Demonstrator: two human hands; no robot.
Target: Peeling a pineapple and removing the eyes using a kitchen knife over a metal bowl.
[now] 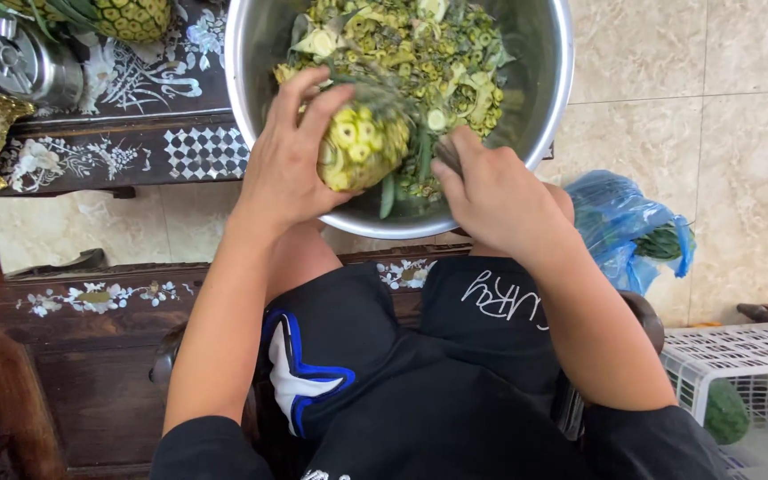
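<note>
Here the left hand (288,164) grips a partly peeled pineapple (362,147), fingers wrapped over its top, holding it tilted above the rim of a big steel bowl (548,98) that sits in front of the person's knees. Right hand (495,200) is clenched round something at the fruit's leafy end, likely a knife handle, but the tool is mostly hidden so cannot tell for sure. The bowl is heaped with green-yellow peel scraps (420,53). Step in hand looks like trimming the skin and eyes off the fruit, roughly midway, since yellow flesh shows on one side and rind on the rest. Next move would call for turning the fruit in the left hand to bring uncut rind toward the right. Another whole pineapple (131,16) sits on the dark inlaid tabletop (135,151); a blue plastic bag (624,227) lies on the tiled floor at right.
</note>
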